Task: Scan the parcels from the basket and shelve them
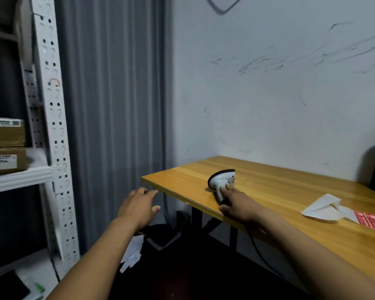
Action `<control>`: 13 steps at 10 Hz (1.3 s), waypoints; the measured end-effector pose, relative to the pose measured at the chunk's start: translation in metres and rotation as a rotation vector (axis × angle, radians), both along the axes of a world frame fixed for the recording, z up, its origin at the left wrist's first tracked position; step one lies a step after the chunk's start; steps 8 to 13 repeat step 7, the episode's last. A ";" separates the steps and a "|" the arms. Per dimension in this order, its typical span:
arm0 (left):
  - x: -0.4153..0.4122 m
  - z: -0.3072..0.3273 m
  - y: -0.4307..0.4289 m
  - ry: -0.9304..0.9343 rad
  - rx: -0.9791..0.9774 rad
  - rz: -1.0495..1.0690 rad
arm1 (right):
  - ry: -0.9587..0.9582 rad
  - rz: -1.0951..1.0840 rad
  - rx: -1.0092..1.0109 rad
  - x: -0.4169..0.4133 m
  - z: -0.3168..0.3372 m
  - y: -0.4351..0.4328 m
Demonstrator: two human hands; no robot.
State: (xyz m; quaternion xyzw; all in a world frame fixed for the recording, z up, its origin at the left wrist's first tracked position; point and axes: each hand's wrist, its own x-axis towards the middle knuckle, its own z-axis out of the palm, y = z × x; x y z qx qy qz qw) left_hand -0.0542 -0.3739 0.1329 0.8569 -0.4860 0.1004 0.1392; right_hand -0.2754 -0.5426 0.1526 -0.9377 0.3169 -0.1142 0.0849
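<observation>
A wooden table (pixel 268 191) stands against a scuffed white wall (pixel 268 94), with a grey curtain (pixel 117 105) to its left; the right hand (pixel 238 204) grips the handle of one white scanner (pixel 221 180) resting on the table; the left hand (pixel 139 206) hovers left of the grip, fingers relaxed, holding nothing; far left of the grip, a white shelf rack (pixel 52 105) holds two boxes, the upper parcel (pixel 6 135) on the lower parcel (pixel 7 162); one folded paper (pixel 323 207) lies to the right of the grip.
</observation>
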 end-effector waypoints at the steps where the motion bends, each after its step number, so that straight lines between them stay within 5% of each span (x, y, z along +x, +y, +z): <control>1: 0.002 0.004 0.001 -0.018 0.005 0.019 | -0.047 -0.025 -0.001 0.016 -0.003 -0.015; 13: 0.016 0.033 0.051 -0.054 -0.008 0.113 | -0.071 -0.156 -0.056 0.062 0.012 -0.023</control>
